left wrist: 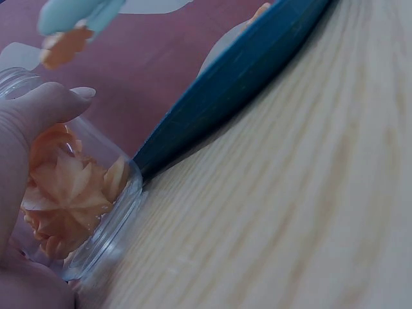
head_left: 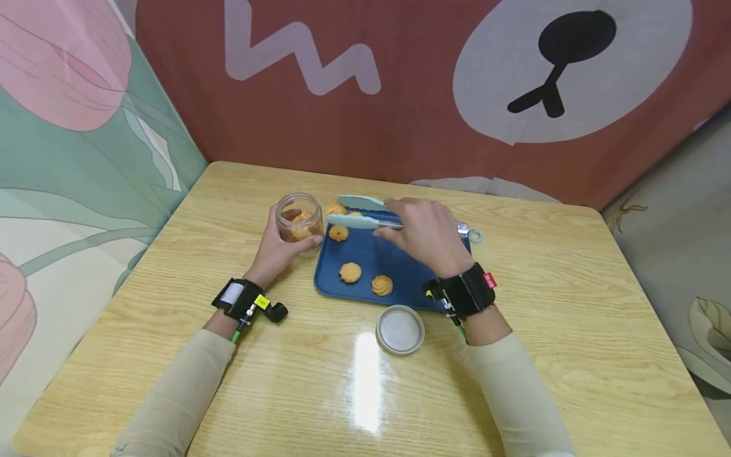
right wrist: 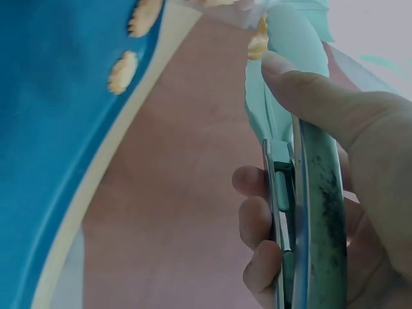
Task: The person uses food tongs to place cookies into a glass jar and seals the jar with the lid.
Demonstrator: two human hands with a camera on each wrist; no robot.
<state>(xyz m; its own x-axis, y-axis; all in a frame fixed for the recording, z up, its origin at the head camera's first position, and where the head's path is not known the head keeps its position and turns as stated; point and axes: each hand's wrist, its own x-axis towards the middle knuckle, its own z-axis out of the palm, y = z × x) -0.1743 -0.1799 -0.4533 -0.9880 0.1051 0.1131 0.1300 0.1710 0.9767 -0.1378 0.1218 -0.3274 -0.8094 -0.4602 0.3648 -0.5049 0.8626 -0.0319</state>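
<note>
My left hand (head_left: 275,251) grips the jar (head_left: 299,221) at frame centre; my right hand (head_left: 425,233) squeezes tongs (head_left: 356,212) pinching a cookie (head_left: 335,209) above the tray (head_left: 365,266).

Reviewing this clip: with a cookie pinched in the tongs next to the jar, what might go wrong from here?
1. The cookie sits only at the very tips of the tongs that the right hand holds; it may slip or crumble before it is over the jar.
2. The jar mouth looks narrow and already holds cookies, so the tong tips could knock the rim, and the left hand may fail to steady it.
3. The lid lies near the right forearm and could get swept away.
</note>
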